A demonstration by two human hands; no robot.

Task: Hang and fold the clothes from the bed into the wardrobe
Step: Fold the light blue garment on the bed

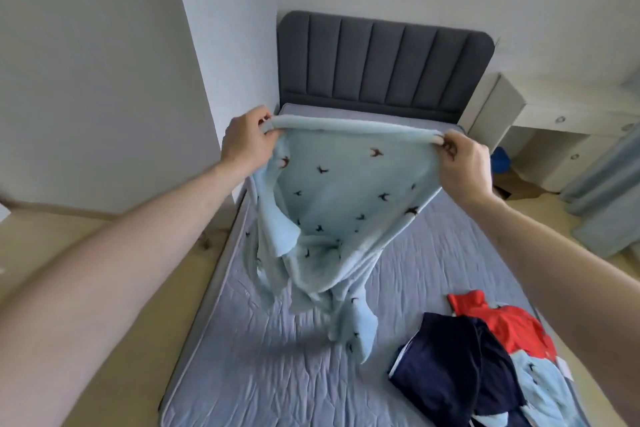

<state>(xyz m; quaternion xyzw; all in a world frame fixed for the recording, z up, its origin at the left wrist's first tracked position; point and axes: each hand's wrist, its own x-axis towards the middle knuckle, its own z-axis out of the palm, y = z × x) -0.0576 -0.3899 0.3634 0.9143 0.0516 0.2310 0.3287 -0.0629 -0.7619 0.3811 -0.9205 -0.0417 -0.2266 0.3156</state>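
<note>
A light blue garment [332, 204] with small dark bird prints hangs above the bed [263, 367], stretched out by its top edge. My left hand [247, 142] grips the left end of that edge and my right hand [464, 166] grips the right end. The lower part of the garment dangles twisted, just above the mattress. At the bed's near right corner lies a pile: a dark navy garment [453, 367], a red garment [498, 319] and another light blue printed piece [543, 392]. The wardrobe is out of view.
A dark grey padded headboard [384, 62] stands at the far end of the bed. A white wall panel [97, 80] rises on the left. On the right are a white desk with drawers [554, 135], a blue object [502, 163] under it and a pale curtain [602, 191].
</note>
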